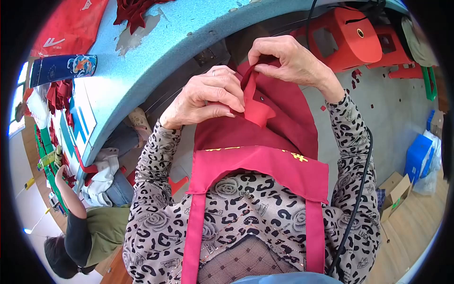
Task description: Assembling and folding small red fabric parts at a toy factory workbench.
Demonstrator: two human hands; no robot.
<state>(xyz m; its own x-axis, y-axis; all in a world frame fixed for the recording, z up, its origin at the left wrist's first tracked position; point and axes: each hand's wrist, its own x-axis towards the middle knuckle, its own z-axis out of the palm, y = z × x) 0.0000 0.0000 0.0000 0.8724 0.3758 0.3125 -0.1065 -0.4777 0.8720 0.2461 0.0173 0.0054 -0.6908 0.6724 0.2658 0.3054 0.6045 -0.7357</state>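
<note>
A folded strip of red cloth (259, 112) with a pointed, notched lower end hangs between my hands, above the lap of my dark red apron (227, 130). My left hand (208, 97) pinches its left side between thumb and fingers, and a ring shows on that hand. At the upper end, my right hand (286, 59) grips a darker fold of the strip between thumb and index finger. The fingertips partly cover the cloth, so how it is folded inside is hidden.
Ahead curves a light blue table (156, 61) bearing dark red cloth pieces (135, 12), a red bag (71, 23) and a dark blue cup (64, 69). Red stools (347, 40) stand at right. An open cardboard box (395, 191) sits on the floor. Another person (101, 232) works at left.
</note>
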